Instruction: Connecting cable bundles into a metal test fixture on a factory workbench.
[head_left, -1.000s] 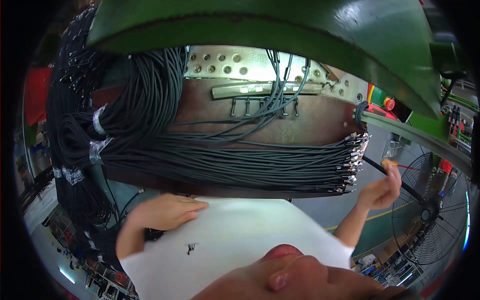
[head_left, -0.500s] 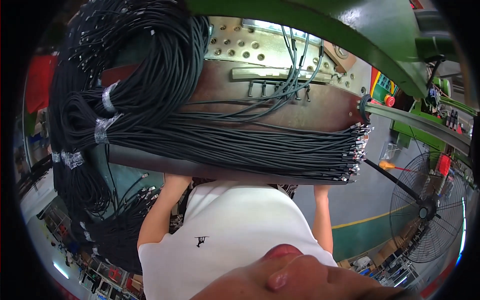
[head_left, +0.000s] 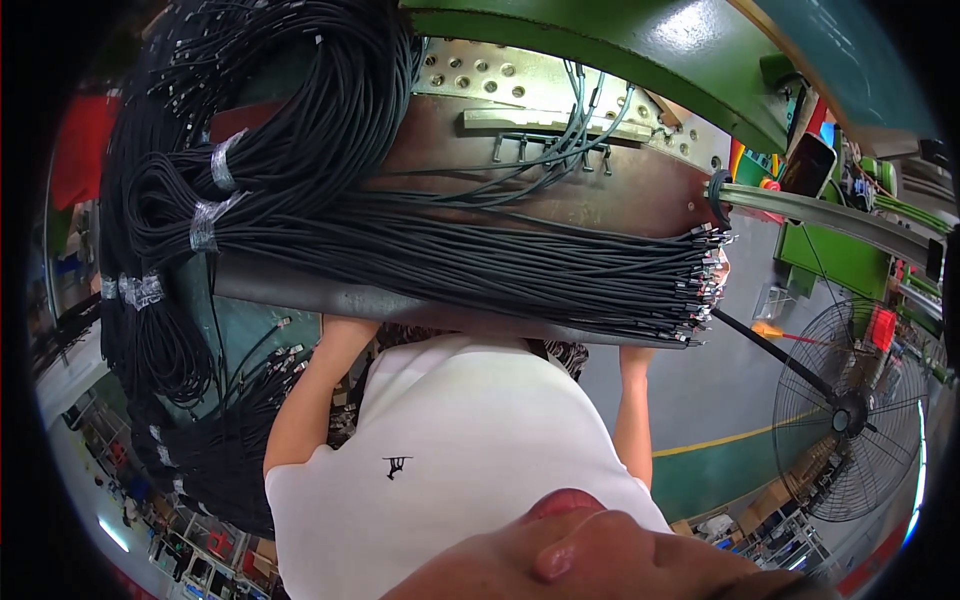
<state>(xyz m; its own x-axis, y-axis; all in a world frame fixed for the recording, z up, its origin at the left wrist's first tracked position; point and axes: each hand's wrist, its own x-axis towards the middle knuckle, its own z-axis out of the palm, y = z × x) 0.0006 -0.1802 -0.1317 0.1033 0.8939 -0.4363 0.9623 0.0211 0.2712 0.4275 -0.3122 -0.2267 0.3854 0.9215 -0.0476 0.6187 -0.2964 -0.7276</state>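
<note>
A long bundle of black cables with metal plugs at its right end lies across a dark brown work surface. My left hand reaches under the near edge of this surface, left of my body, its fingers hidden. Under the right end, below the plugs, my right hand goes out of sight in the same way. A small skin-coloured patch shows behind the plugs; whether it is fingers is unclear. Clear tape binds the cables at the left, where they join large coils.
Several grey cables hang from a perforated metal plate past a row of hex-headed bolts or keys. A green machine frame arches overhead. At right are a metal rail and a black fan. More cables hang at lower left.
The view has shifted slightly, so the cables and surface sit higher in the picture. A skin-coloured patch now shows behind the plugs. Both hands stay under the near edge.
</note>
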